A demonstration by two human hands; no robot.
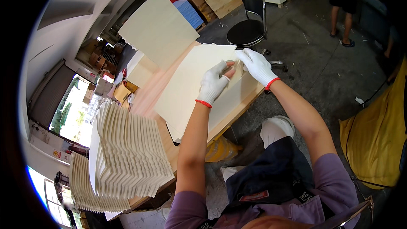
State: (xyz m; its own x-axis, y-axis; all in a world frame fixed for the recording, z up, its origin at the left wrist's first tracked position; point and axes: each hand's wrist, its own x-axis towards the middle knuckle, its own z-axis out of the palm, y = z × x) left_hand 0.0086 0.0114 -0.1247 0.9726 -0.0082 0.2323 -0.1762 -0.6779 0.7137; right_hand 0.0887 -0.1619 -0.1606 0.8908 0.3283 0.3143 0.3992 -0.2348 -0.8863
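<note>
Both of the person's hands, in white knitted work gloves with red cuffs, meet at the far corner of a large cream-coloured sheet of thin card (190, 87) lying flat on the long pale wooden workbench (237, 106). The left hand (214, 82) is closed on the sheet's edge, its bare fingertips poking through the glove and pinching the corner; the right hand (256, 64) grasps the same corner from the other side, fingers curled over it. It looks as though a small folded flap is being worked there, though the gloves hide the crease itself. To the left on the bench stands a fanned stack of cream folded card pieces (123, 157), leaning in a zigzag row, and a second big cream sheet (159, 29) lies further along. A black round-seated office chair (248, 29) waits beyond the bench on the grey concrete floor (322, 68). The sheet overhangs the bench edge, so a firm tug at that corner could drag it off or crease it crookedly, and a bump of the elbow might topple the leaning stack.
</note>
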